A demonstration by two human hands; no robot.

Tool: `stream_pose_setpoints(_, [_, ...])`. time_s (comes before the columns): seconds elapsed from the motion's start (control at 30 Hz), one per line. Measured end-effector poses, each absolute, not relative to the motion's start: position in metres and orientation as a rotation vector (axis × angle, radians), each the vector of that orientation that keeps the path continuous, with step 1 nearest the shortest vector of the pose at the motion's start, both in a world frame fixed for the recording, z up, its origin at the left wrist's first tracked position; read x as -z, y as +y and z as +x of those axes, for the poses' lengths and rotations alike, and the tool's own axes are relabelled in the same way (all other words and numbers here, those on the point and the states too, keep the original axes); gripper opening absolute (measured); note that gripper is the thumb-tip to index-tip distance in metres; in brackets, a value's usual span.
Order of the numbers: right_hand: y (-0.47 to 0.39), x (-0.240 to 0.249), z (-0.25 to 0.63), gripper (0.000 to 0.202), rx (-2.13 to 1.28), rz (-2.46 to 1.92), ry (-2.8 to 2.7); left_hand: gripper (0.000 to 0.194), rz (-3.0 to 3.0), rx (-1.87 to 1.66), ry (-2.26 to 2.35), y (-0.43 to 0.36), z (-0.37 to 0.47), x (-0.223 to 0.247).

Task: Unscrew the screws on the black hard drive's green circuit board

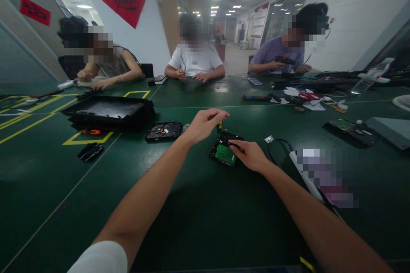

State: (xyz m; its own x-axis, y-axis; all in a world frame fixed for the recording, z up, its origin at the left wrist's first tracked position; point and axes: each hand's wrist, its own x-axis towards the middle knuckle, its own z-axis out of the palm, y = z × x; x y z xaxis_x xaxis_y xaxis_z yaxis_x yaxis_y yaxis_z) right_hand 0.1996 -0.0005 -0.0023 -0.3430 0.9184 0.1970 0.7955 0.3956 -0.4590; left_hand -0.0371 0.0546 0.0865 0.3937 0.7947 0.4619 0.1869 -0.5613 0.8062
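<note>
A black hard drive (226, 152) with a green circuit board lies on the green table in front of me. My left hand (205, 126) is closed around the top of a small yellow and black screwdriver (219, 127), held upright over the far part of the drive. Where its tip meets the drive is too small to make out. My right hand (251, 154) grips the drive's right side, fingertips reaching onto its upper face. To the left of my left hand lies another black hard drive (164, 131).
Stacked black trays (107, 108) stand at left, near a black bundle (90, 152). On the right are a cable (272, 149), a white power strip (306, 175), another drive (350, 132) and a water bottle (371, 76). Three people sit across the table.
</note>
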Motion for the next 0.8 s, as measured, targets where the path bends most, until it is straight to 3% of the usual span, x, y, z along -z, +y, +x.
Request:
stream_pose_setpoints(0.47, [0.0002,0.0031,0.2001,0.044,-0.405,-1.463,-2.240,0.037,2.073,-1.189,0.911,0.0544,-0.0403,-0.0888])
stream_pose_setpoints(0.8, [0.0000,0.0020,0.1989,0.044,-0.390,-1.476,-2.243,0.046,1.878,-1.110,0.838,0.0526,-0.0370,-0.0871])
